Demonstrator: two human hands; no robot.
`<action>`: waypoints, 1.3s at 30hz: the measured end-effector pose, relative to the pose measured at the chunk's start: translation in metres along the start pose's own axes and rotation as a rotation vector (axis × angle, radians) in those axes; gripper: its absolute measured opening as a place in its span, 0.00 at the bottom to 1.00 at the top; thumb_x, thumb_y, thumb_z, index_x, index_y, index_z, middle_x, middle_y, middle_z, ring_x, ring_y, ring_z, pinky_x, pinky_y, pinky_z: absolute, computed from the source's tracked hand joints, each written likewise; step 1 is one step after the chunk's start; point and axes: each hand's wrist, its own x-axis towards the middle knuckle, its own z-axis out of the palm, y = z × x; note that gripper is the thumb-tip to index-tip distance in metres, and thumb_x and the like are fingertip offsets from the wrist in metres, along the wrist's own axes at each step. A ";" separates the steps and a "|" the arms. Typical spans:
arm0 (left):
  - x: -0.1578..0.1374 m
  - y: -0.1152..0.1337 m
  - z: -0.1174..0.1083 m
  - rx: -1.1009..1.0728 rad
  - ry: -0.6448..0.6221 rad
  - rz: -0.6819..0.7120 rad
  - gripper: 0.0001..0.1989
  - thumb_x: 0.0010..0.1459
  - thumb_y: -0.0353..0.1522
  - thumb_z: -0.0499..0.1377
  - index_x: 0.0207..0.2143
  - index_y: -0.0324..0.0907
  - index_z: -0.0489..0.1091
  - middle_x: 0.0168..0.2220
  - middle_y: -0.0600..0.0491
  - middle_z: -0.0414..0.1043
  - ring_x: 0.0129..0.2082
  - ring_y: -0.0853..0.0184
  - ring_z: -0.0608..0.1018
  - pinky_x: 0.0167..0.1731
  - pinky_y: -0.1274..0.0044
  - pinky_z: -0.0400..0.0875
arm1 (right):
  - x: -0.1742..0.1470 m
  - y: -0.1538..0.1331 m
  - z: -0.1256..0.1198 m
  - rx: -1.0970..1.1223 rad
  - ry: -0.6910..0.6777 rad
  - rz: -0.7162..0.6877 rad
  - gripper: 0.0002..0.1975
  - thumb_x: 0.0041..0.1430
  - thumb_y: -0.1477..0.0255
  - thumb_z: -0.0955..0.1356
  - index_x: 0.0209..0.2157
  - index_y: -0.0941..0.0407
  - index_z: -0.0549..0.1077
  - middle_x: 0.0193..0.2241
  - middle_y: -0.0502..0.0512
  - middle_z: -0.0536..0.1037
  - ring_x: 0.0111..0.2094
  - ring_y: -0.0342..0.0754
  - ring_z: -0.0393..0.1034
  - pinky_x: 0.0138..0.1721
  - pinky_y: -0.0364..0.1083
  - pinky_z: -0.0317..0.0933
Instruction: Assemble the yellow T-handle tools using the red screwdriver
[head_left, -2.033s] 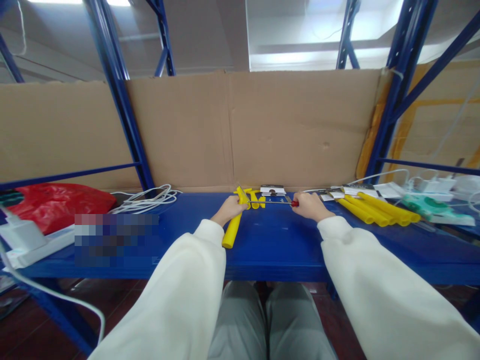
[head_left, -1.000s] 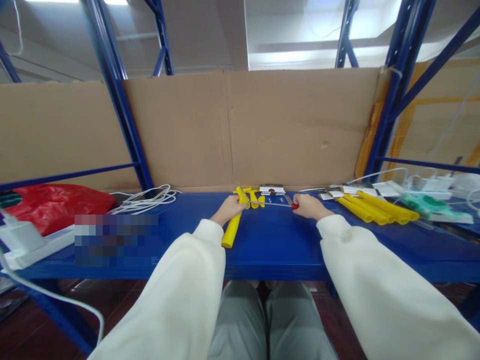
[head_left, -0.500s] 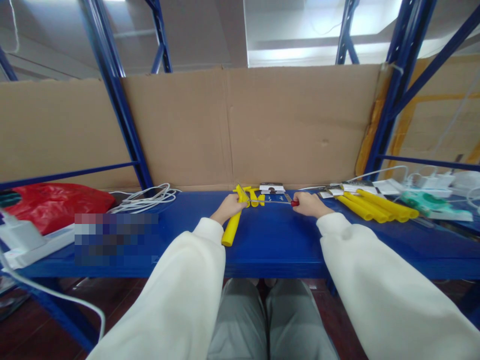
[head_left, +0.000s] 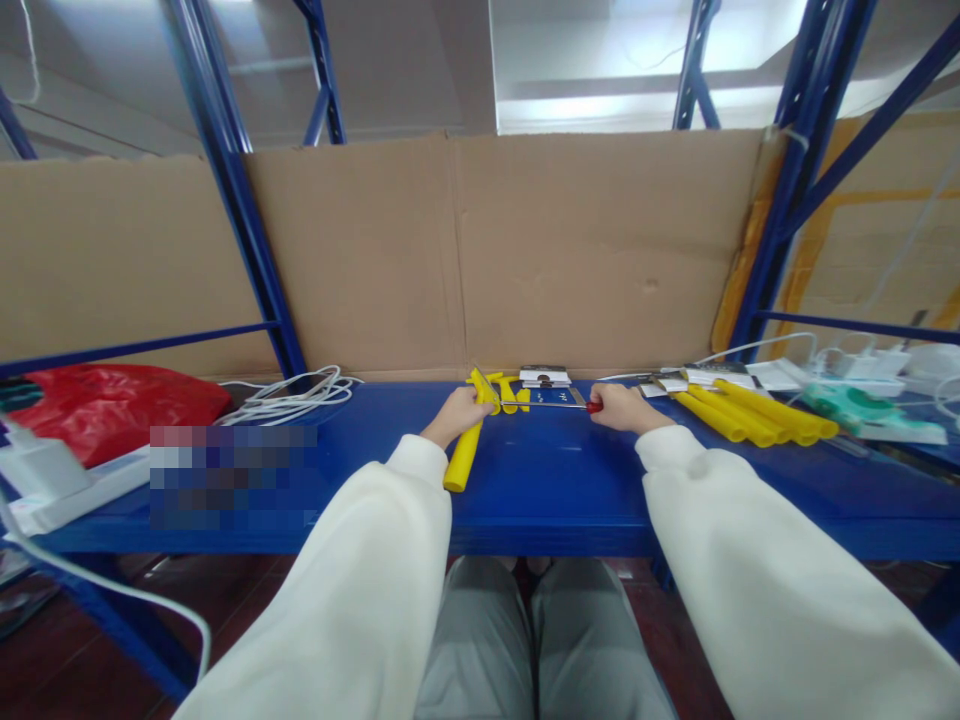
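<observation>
My left hand (head_left: 457, 414) is closed around a yellow tubular handle (head_left: 463, 458), tilted with its lower end toward the table's front edge. In my closed right hand (head_left: 624, 408) is a red-handled screwdriver (head_left: 551, 404). Its thin metal shaft points left and reaches the upper part of the yellow handle, close to my left fingers. Whether the tip touches or sits in a screw is too small to tell. Just behind the shaft lie small yellow plastic parts (head_left: 509, 395). A stack of white and black cards or packets (head_left: 545, 376) rests behind them.
Several yellow tubular handles (head_left: 739, 415) lie at right, beside a green and white item (head_left: 862, 408). At left are a coiled white cable (head_left: 300, 395), a red plastic bag (head_left: 124, 405) and a white power strip (head_left: 82, 495). Cardboard (head_left: 525, 250) stands behind the blue table (head_left: 555, 490).
My right hand has shifted very slightly to the right with the screwdriver. My left hand and the yellow handle stay almost where they were.
</observation>
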 end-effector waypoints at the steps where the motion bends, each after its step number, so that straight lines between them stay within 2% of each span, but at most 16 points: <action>1: 0.000 0.000 0.000 0.010 0.002 -0.005 0.08 0.47 0.27 0.60 0.31 0.35 0.77 0.28 0.50 0.79 0.27 0.65 0.78 0.26 0.79 0.69 | 0.000 0.000 0.000 0.005 -0.005 -0.010 0.07 0.49 0.76 0.67 0.33 0.54 0.73 0.32 0.55 0.79 0.36 0.51 0.72 0.36 0.46 0.58; 6: -0.001 0.003 -0.001 0.055 0.007 -0.011 0.09 0.47 0.28 0.60 0.31 0.33 0.77 0.29 0.48 0.78 0.28 0.63 0.78 0.28 0.77 0.70 | 0.000 0.000 0.001 0.012 -0.057 -0.091 0.08 0.48 0.76 0.69 0.32 0.54 0.76 0.34 0.53 0.80 0.38 0.51 0.73 0.40 0.47 0.59; 10: -0.002 0.004 -0.001 0.053 0.003 -0.020 0.08 0.48 0.28 0.60 0.31 0.33 0.76 0.28 0.48 0.78 0.27 0.64 0.78 0.27 0.78 0.69 | 0.001 -0.001 0.002 0.071 -0.092 -0.145 0.07 0.50 0.72 0.70 0.34 0.53 0.78 0.35 0.52 0.81 0.38 0.51 0.74 0.40 0.47 0.60; 15: -0.005 0.009 0.000 0.000 -0.015 -0.042 0.06 0.48 0.27 0.60 0.29 0.34 0.76 0.25 0.50 0.77 0.25 0.65 0.77 0.26 0.78 0.68 | 0.003 0.001 0.005 0.155 -0.121 -0.138 0.08 0.51 0.72 0.71 0.35 0.53 0.79 0.35 0.52 0.82 0.38 0.50 0.75 0.41 0.47 0.63; 19: -0.010 0.016 0.001 -0.037 -0.019 -0.037 0.07 0.48 0.25 0.59 0.31 0.35 0.76 0.27 0.52 0.77 0.26 0.66 0.77 0.28 0.78 0.69 | 0.004 0.002 0.008 0.182 -0.127 -0.164 0.08 0.53 0.71 0.71 0.37 0.54 0.79 0.38 0.54 0.82 0.40 0.51 0.75 0.43 0.47 0.64; 24: -0.013 0.023 0.004 -0.056 -0.064 -0.008 0.09 0.48 0.24 0.58 0.32 0.36 0.77 0.26 0.54 0.77 0.28 0.65 0.78 0.30 0.79 0.69 | 0.006 -0.006 0.014 0.178 -0.024 -0.212 0.10 0.57 0.70 0.69 0.42 0.54 0.77 0.45 0.58 0.79 0.46 0.53 0.73 0.48 0.51 0.62; 29: -0.010 0.025 0.013 0.004 -0.080 -0.008 0.04 0.47 0.26 0.59 0.27 0.36 0.74 0.20 0.55 0.71 0.21 0.68 0.73 0.23 0.79 0.64 | 0.006 -0.030 0.019 0.209 0.164 -0.359 0.10 0.61 0.70 0.66 0.43 0.55 0.75 0.49 0.61 0.77 0.54 0.55 0.68 0.54 0.56 0.55; 34: -0.006 0.022 0.019 -0.041 -0.109 0.060 0.01 0.47 0.26 0.59 0.25 0.38 0.71 0.18 0.57 0.67 0.19 0.70 0.70 0.20 0.80 0.61 | 0.010 -0.055 0.023 0.192 0.335 -0.506 0.10 0.64 0.70 0.63 0.39 0.55 0.75 0.48 0.63 0.77 0.53 0.56 0.66 0.56 0.58 0.48; 39: -0.008 0.025 0.018 -0.006 -0.113 0.075 0.02 0.47 0.27 0.59 0.24 0.38 0.71 0.18 0.57 0.67 0.22 0.68 0.72 0.23 0.80 0.63 | 0.017 -0.072 0.023 0.174 0.352 -0.576 0.09 0.64 0.70 0.64 0.37 0.55 0.76 0.45 0.62 0.77 0.50 0.55 0.67 0.58 0.59 0.43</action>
